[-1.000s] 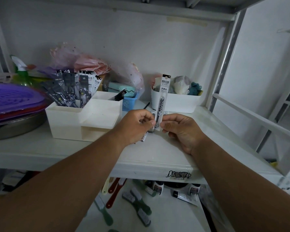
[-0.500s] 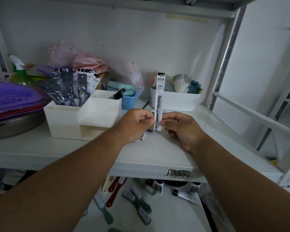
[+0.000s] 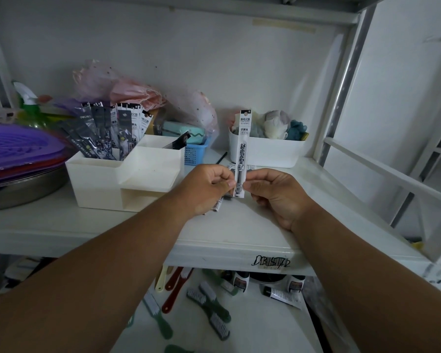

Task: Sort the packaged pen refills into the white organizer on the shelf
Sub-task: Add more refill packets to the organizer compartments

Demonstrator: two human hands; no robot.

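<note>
Pinching upright refill pack (image 3: 242,151) between both hands (image 3: 239,192)

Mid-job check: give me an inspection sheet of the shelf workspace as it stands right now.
Surface: white shelf, a graffiti-style sticker on its front edge.
Job's things: white refill pack held upright in front of the person; white organizer to the left, its rear-left compartment full of packaged refills, one dark pack in the rear-right compartment; more loose packs on the shelf under the hands.
Clutter: purple tray stack, blue basket, white bin with soft items, plastic bags.
Grippers: left hand and right hand both pinch the pack's lower end.
Cables: nothing seen.
Surroundings: brushes and tubes on the lower shelf.
</note>
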